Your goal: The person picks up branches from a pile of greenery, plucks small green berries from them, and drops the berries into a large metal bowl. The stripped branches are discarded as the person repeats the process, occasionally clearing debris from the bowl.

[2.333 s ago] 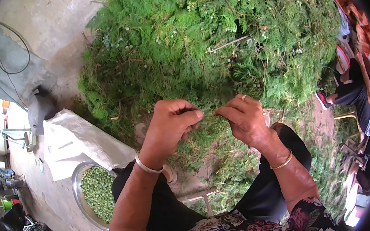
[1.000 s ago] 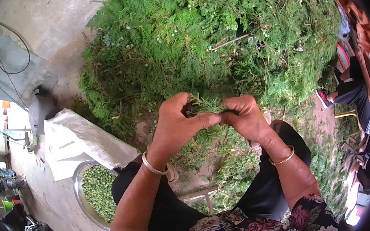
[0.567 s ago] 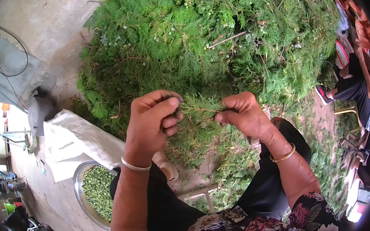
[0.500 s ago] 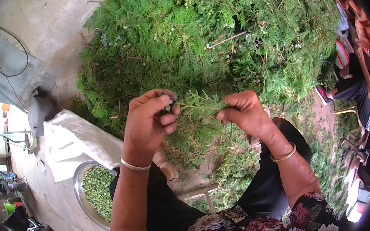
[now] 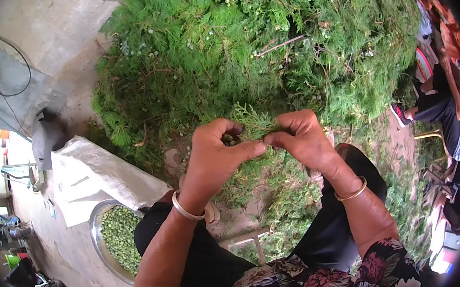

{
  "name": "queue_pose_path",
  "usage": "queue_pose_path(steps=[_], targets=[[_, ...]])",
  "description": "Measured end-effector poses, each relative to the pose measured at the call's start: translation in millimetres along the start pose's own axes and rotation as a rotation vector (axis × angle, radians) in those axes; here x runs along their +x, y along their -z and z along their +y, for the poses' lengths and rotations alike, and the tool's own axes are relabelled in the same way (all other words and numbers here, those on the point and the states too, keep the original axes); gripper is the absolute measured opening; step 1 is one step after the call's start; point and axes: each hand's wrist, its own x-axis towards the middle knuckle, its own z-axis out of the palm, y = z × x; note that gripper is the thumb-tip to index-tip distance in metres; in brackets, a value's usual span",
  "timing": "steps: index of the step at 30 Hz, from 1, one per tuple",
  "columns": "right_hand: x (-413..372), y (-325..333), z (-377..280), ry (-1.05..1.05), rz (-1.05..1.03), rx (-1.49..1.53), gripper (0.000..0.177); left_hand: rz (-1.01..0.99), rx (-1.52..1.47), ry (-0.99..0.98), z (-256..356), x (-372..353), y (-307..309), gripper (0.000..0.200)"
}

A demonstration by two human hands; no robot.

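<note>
In the middle of the head view, my right hand (image 5: 301,139) pinches a green conifer sprig (image 5: 253,121) between thumb and fingers. My left hand (image 5: 217,151) has come up against the sprig, its thumb tip close to my right fingertips. Small green cones (image 5: 229,140) show partly inside the curled left fingers; how many cannot be made out. Beyond both hands rises a large heap of conifer branches (image 5: 221,60), dotted with pale green cones. At lower left stands a metal basin (image 5: 95,236) holding many loose green cones (image 5: 119,236).
A white sack (image 5: 98,171) lies beside the basin. Cut greenery (image 5: 293,209) litters the floor between my knees, near a wooden frame (image 5: 245,238). Another person's leg and shoe (image 5: 401,115) are at the right. Black cables (image 5: 14,65) run at upper left.
My left hand has moved right, from beside the sprig to meet it near my right fingertips. My right hand keeps its pinch on the sprig, almost in place.
</note>
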Motion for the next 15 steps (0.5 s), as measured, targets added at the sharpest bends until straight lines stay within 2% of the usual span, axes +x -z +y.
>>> queue_pose_path(steps=[2, 3, 5, 6, 8, 11, 12, 14, 15], targets=[[-0.9, -1.0, -2.7, -0.019, -0.003, 0.016, 0.023, -0.02, 0.233, -0.121, -6.1, 1.7, -1.9, 0.018], [-1.6, -0.9, -4.1, -0.037, -0.007, 0.031, 0.021, -0.022, 0.233, -0.119, -3.6, 1.5, -1.1, 0.018], [-2.4, 3.3, -4.7, -0.032, -0.034, 0.041, 0.021, -0.087, 0.143, 0.055, 6.8, 0.0, 4.6, 0.014], [-2.4, 5.1, -5.1, -0.024, -0.062, 0.052, 0.021, -0.089, 0.144, 0.055, 10.1, -0.4, 7.4, 0.014], [-2.8, 6.6, -6.8, -0.022, -0.069, 0.081, 0.022, -0.093, -0.148, 0.219, 16.0, -1.2, 12.3, 0.013], [-2.5, 7.7, -6.5, -0.048, -0.087, 0.152, 0.023, -0.063, -0.311, 0.316, 24.1, -2.4, 15.4, 0.007], [-2.5, 8.1, -6.2, -0.078, -0.1, 0.189, 0.023, -0.065, -0.309, 0.316, 21.7, -1.5, 17.2, 0.007], [-2.3, 13.3, -6.3, -0.103, -0.062, 0.256, 0.022, 0.012, -0.548, 0.287, 9.2, 2.1, 23.9, 0.009], [-2.8, 16.3, -6.1, -0.129, -0.026, 0.321, 0.022, 0.01, -0.547, 0.286, 3.7, 5.6, 33.4, 0.009]])
